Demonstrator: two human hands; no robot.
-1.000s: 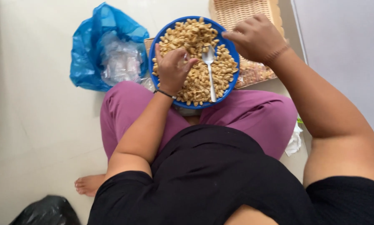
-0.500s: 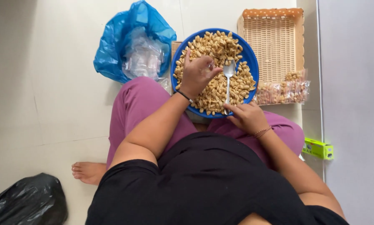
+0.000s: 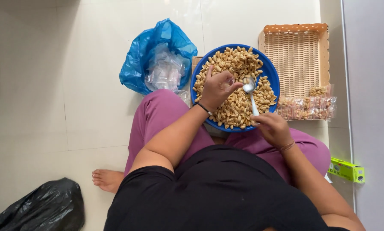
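Right hand (image 3: pixel 274 128) gripped spoon (image 3: pixel 250 92) by its handle | left hand (image 3: pixel 217 87) pinched a small clear bag (image 3: pixel 231 80) over the blue bowl of peanuts (image 3: pixel 236 90) on my lap | advice — I judged: keep bag mouth wide, tip slowly — avoid spills.

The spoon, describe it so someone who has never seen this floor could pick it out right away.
Start at the round blue bowl heaped with peanuts, resting on the seated person's lap. The spoon lies over the nuts near the bowl's middle, its handle gripped by the right hand at the near rim, beside the left hand. It is the only shiny silver thing among the tan nuts.
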